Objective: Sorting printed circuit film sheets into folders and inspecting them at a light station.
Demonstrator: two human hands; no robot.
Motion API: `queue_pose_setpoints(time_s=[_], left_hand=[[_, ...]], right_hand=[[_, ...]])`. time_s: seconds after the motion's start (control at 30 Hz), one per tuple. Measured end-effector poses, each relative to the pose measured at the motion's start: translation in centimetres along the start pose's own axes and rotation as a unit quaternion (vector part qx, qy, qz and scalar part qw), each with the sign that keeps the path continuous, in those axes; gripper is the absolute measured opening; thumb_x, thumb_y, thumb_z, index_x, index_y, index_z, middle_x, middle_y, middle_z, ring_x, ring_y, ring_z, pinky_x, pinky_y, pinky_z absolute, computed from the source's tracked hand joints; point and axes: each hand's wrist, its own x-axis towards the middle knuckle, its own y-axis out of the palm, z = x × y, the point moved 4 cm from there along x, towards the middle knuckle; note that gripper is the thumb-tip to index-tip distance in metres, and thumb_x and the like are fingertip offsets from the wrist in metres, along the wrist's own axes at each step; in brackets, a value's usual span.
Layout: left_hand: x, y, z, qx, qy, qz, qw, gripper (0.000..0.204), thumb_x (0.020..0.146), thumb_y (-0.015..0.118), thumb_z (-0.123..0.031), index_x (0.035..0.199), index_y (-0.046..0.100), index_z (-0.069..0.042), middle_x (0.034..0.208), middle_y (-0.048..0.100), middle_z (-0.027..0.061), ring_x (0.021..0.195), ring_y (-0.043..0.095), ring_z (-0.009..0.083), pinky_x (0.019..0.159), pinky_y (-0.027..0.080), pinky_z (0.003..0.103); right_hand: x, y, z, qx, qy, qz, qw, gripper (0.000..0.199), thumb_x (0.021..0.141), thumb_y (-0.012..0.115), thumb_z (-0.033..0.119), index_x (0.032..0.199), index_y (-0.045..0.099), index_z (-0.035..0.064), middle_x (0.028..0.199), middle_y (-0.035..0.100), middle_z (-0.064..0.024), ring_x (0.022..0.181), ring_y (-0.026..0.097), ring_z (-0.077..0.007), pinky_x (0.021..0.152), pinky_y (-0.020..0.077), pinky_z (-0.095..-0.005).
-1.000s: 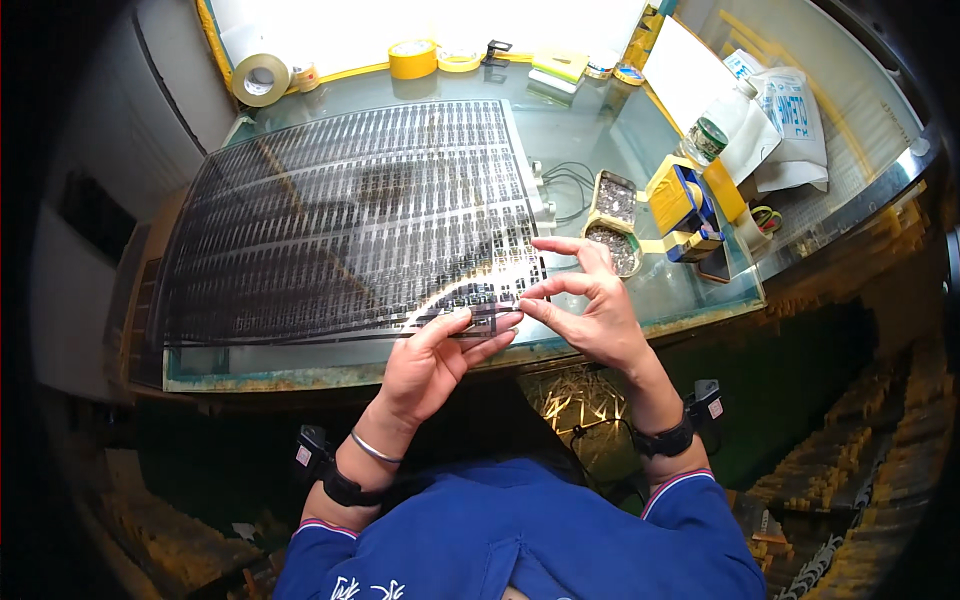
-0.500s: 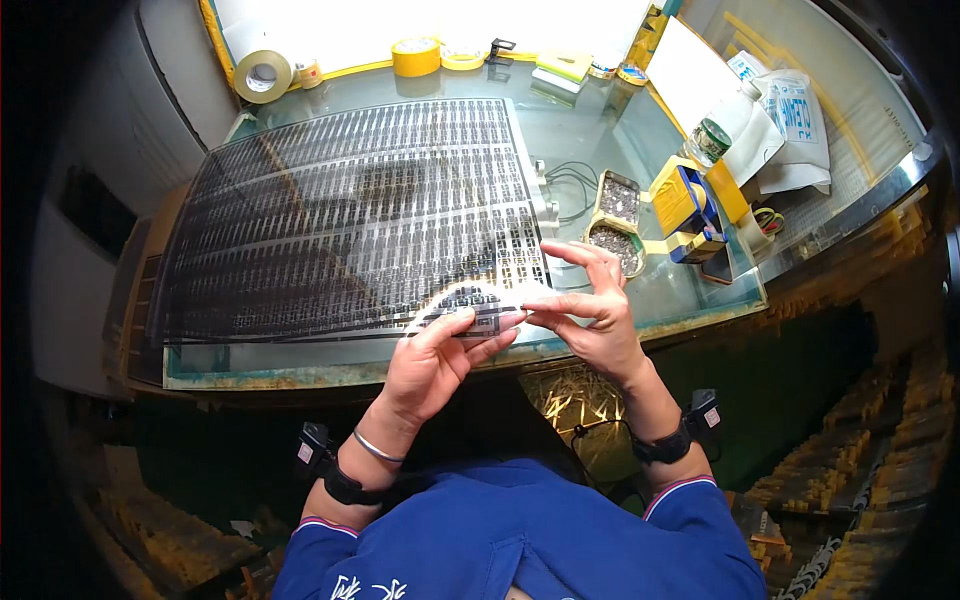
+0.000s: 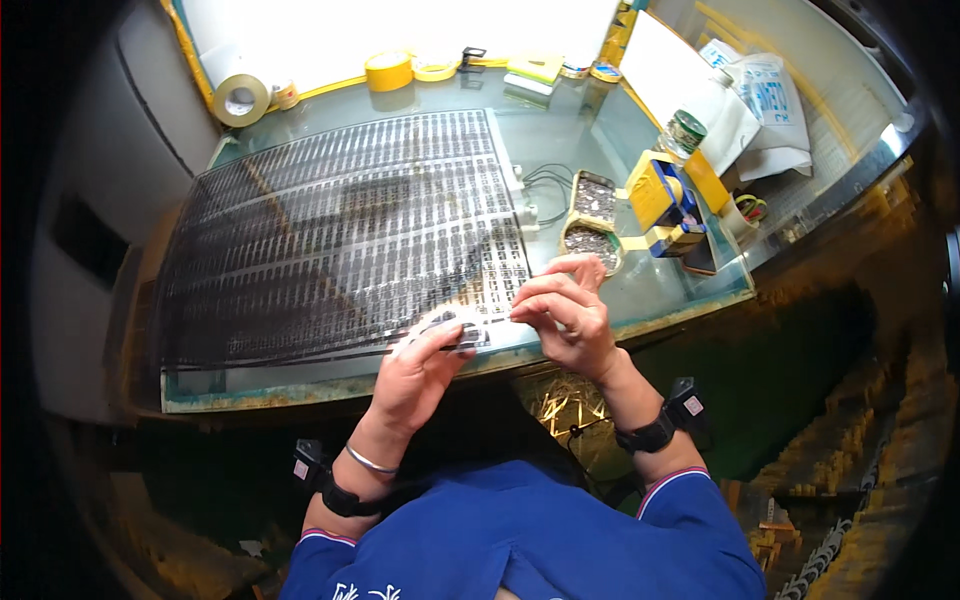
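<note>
A large sheet of clear film (image 3: 340,220) printed with rows of small dark patterns covers the left and middle of the glass tabletop. At its near right corner, my left hand (image 3: 412,375) pinches a clear piece of film (image 3: 470,337) with dark marks between thumb and fingers. Whether that piece is part of the large sheet, I cannot tell. Just to its right, my right hand (image 3: 572,318) has thumb and forefinger tips pressed together, the other fingers curled above. Anything in that pinch is too small to name.
Two containers of greyish bits (image 3: 594,198) stand right of the sheet, beside a yellow and blue tape dispenser (image 3: 665,205). Tape rolls (image 3: 388,72) line the back edge. A plastic bottle (image 3: 684,132) and white bag (image 3: 775,110) are at right.
The whole view has shifted, moving the table slightly left in it. My right hand's fingers have curled in closer together. My left hand keeps its hold on the film.
</note>
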Motion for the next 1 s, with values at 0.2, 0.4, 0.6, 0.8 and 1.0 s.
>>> queue_pose_setpoints(time_s=[0.2,0.4,0.6,0.8,1.0], left_hand=[[-0.2,0.7,-0.6,0.032,0.030,-0.036,0.998,0.019,0.086,0.054,-0.005,0.103,0.057,0.000,0.097,0.060,0.0072,0.089,0.057,0.0150,0.077,0.046,0.031],[0.3,0.9,-0.7,0.057,0.024,-0.022,0.998,0.016,0.086,0.054,-0.006,0.100,0.059,0.000,0.098,0.061,0.0085,0.090,0.059,0.0171,0.078,0.048,0.032],[0.5,1.3,-0.6,0.061,-0.002,-0.004,0.998,0.016,0.088,0.053,-0.008,0.100,0.058,0.000,0.096,0.062,0.0096,0.089,0.059,0.0177,0.077,0.047,0.031],[0.7,1.2,-0.7,0.078,-0.004,0.003,0.997,0.017,0.088,0.054,-0.011,0.102,0.057,-0.001,0.094,0.063,0.0102,0.086,0.059,0.0165,0.074,0.046,0.028],[0.7,1.3,-0.7,0.073,-0.002,0.002,0.997,0.017,0.088,0.055,-0.012,0.100,0.058,-0.001,0.093,0.063,0.0103,0.085,0.059,0.0160,0.073,0.046,0.028]], right_hand=[[0.8,-2.0,-1.5,-0.034,0.046,-0.009,0.998,0.014,0.065,0.071,0.010,0.078,0.066,0.0118,0.085,0.061,0.0007,0.090,0.052,-0.0221,0.089,0.0290,-0.0380],[0.2,-5.7,-9.0,-0.142,0.278,0.086,0.946,0.019,0.064,0.074,0.017,0.080,0.070,0.0077,0.081,0.060,-0.0098,0.082,0.056,-0.0244,0.073,0.0431,-0.0338],[0.2,-4.2,-9.8,-0.148,0.301,0.168,0.927,0.016,0.065,0.074,0.018,0.077,0.069,0.0074,0.077,0.056,-0.0107,0.078,0.054,-0.0262,0.071,0.0432,-0.0347],[-0.2,-4.0,-9.6,-0.143,0.271,0.108,0.946,0.012,0.070,0.070,0.016,0.077,0.066,0.0064,0.076,0.055,-0.0093,0.080,0.050,-0.0256,0.075,0.0408,-0.0347],[0.3,-3.8,-9.1,-0.165,0.251,0.152,0.942,0.014,0.071,0.069,0.017,0.077,0.065,0.0055,0.077,0.055,-0.0094,0.081,0.050,-0.0256,0.074,0.0406,-0.0349]])
